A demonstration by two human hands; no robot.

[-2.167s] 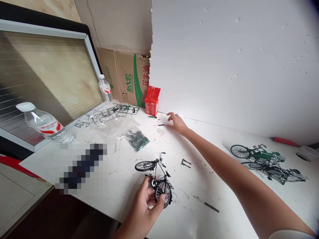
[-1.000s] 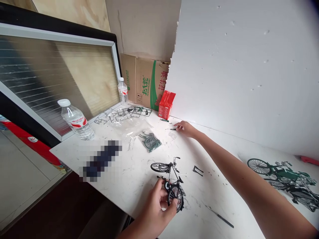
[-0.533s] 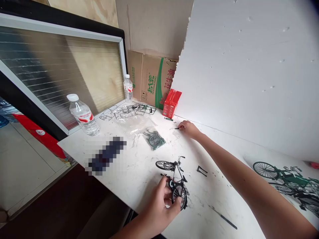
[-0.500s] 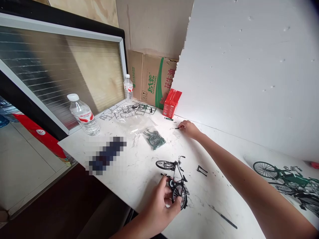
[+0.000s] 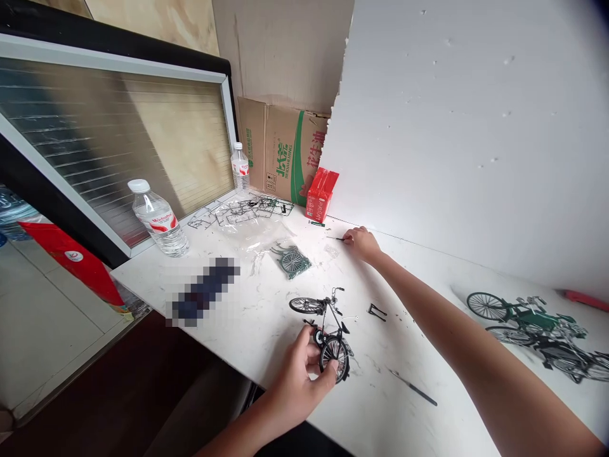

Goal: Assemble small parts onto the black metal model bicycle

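Note:
A small black model bicycle (image 5: pixel 323 327) stands on the white marble table (image 5: pixel 266 317). My left hand (image 5: pixel 297 377) is closed on its rear wheel at the near table edge. My right hand (image 5: pixel 362 242) reaches far across the table and pinches the end of a thin dark rod (image 5: pixel 334 238). A little black stand part (image 5: pixel 376 311) lies between the two hands. A slim dark tool (image 5: pixel 413 388) lies to the right of the bicycle.
A green wheel part in a clear bag (image 5: pixel 291 260), wire part frames (image 5: pixel 238 212), a red carton (image 5: pixel 321 193), two water bottles (image 5: pixel 157 219) (image 5: pixel 240 168) and a cardboard box (image 5: pixel 280 155) lie at the back. Two finished model bicycles (image 5: pixel 528 324) stand at right. White foam board (image 5: pixel 466 127) lines the back.
My right hand has closed from spread fingers onto the thin rod near the red carton. My left hand stays on the bicycle's rear wheel. The view has shifted.

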